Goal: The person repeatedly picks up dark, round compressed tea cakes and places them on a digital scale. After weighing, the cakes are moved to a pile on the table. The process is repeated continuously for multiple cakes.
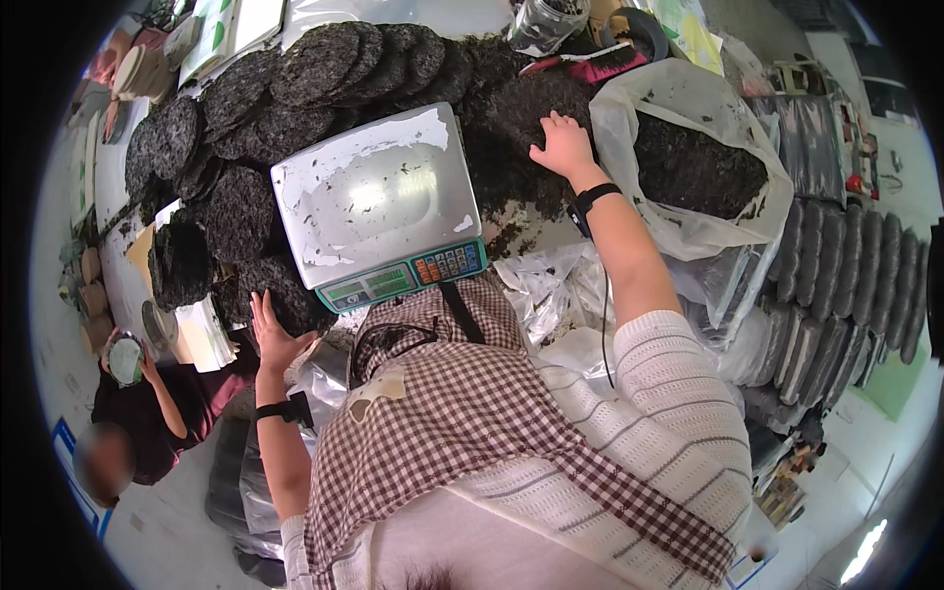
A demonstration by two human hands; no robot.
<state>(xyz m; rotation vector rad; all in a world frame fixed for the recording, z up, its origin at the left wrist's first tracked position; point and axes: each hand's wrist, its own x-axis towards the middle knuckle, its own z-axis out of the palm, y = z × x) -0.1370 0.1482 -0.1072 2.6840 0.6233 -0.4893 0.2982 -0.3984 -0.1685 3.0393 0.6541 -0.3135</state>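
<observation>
Stacks of round, dark dried seaweed cakes (315, 64) spread over the left and back of the table. My left hand (278, 334) is open, its fingers apart against the edge of the nearest seaweed cake (280, 290). To the right of the scale, my right hand (567, 149) lies open, palm down, on another dark seaweed cake (536, 103); its fingertips are slightly bent and whatever is beneath the palm is hidden. Between my hands stands a digital scale (379, 197) with a steel pan, which carries only a few dark flakes.
An opened white plastic bag (615, 118) holding dark seaweed stands right of my right hand. Behind are a clear jar (544, 28), a tape roll (644, 34) and a pink-red brush (605, 65). Packed dark bundles (836, 256) fill the far right. Another person (147, 413) holds a round object at left.
</observation>
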